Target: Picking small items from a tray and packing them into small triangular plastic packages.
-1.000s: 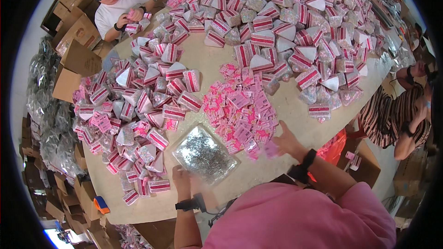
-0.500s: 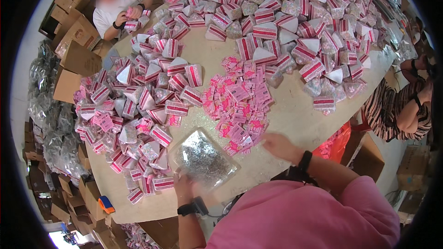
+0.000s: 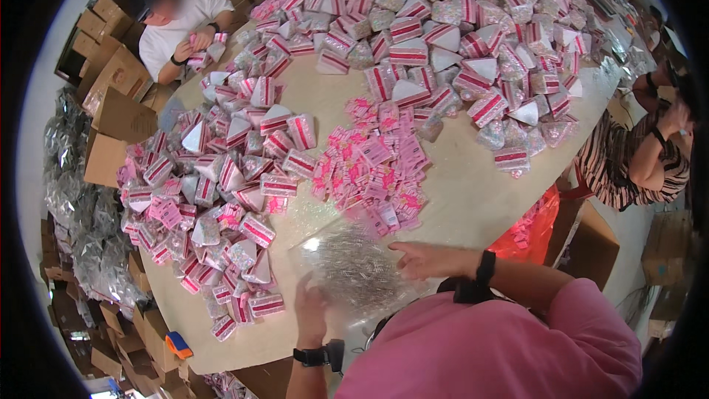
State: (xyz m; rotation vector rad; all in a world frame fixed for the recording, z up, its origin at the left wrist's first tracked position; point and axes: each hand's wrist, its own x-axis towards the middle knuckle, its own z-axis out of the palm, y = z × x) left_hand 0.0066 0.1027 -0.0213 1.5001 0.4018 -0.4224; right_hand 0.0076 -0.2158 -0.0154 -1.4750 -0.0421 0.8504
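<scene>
A clear plastic bag (image 3: 347, 247) with a silvery, glittery look lies in front of me, partly blurred. At its lower left edge is my left hand (image 3: 312, 309), whose fingers are smeared by motion, so its grip cannot be made out. My right hand (image 3: 432, 261) is at the bag's right side, index finger stretched out over it and the other fingers partly curled. Just beyond the bag spreads a heap of small pink printed cards (image 3: 377, 159), the nearest ones close to its far edge.
Cake-slice-shaped packs in pink and white (image 3: 229, 170) pile up on the table's left; a larger pile (image 3: 443, 37) covers the far side. Co-workers sit at far left (image 3: 181, 26) and right (image 3: 635, 151). A red bag (image 3: 528, 225) and cardboard box (image 3: 591, 244) stand right.
My right hand has come from beside the pink cards down to the bag's right side. The bag has shifted slightly right, and my left hand moved along with its edge.
</scene>
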